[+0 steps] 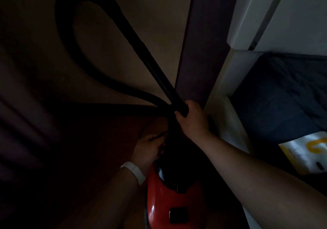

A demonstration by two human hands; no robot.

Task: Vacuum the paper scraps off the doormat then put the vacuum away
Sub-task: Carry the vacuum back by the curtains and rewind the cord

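Note:
The scene is very dark. A red and black vacuum (169,204) stands low in the middle. Its black hose (70,39) rises from the body in a big loop up the left side and comes back down as a straight black tube. My right hand (192,120) is closed around the lower end of that tube, just above the vacuum body. My left hand (148,149), with a white band on the wrist, grips a dark part at the vacuum's front where the hose meets it. No doormat or paper scraps can be made out.
A dark purple door edge or post (200,51) runs up the middle, right behind the tube. White frame pieces (235,80) stand to its right, with dark blue fabric (283,96) and a white and yellow package (307,150) beyond. The left side is deep shadow.

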